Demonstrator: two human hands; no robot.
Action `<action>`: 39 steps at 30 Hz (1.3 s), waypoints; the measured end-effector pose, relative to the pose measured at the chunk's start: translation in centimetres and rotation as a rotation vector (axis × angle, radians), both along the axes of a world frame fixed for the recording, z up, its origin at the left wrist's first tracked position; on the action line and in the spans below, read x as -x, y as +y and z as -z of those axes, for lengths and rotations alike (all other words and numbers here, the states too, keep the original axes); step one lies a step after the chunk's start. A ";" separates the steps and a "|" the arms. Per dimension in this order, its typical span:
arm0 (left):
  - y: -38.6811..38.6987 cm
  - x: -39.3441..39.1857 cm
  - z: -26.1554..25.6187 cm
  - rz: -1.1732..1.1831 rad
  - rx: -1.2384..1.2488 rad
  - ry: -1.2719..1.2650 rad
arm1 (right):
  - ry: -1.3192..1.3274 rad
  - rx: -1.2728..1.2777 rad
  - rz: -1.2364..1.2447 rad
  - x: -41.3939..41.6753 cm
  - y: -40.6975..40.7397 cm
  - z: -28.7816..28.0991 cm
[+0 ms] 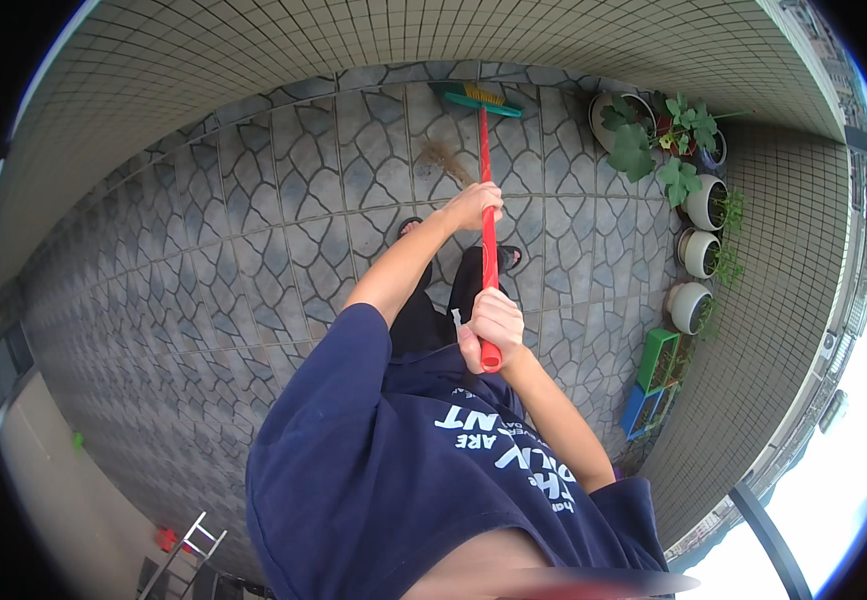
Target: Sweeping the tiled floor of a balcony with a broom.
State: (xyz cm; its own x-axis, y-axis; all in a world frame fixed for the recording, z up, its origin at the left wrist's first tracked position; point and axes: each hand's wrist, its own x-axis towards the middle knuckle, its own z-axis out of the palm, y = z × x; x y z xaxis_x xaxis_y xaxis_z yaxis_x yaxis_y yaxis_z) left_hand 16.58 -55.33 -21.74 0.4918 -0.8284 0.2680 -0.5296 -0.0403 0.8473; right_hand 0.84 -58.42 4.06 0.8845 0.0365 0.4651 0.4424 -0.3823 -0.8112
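Observation:
A broom with a red handle [489, 247] reaches forward from my body. My left hand [475, 206] grips the middle of the handle; my right hand [492, 330] is closed around its near end. At the far end, the teal broom head [490, 103] with yellow and dark green bristles lies on the stone-patterned tile floor [306, 187], close to the far wall. A patch of brown dirt [445, 157] lies on the tiles to the left of the handle, between the broom head and my left hand.
Tiled walls [403, 34] bound the floor ahead and right. Along the right wall stand a leafy potted plant [632, 150], several white pots [703, 202], a green planter [658, 360] and a blue planter [640, 412]. A metal ladder [197, 540] is at the lower left. My sandalled feet are below the handle.

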 end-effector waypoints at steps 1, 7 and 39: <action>-0.2 0.1 -0.1 0.011 -0.020 -0.006 | 0.000 0.002 -0.001 -0.1 -0.5 -0.1; 2.2 -0.1 -2.5 -0.124 -0.079 -0.012 | -0.055 -0.113 -0.077 -1.4 0.1 -1.6; 7.1 2.4 -2.5 -0.334 0.058 0.085 | 0.078 -0.148 -0.126 0.2 1.1 -2.5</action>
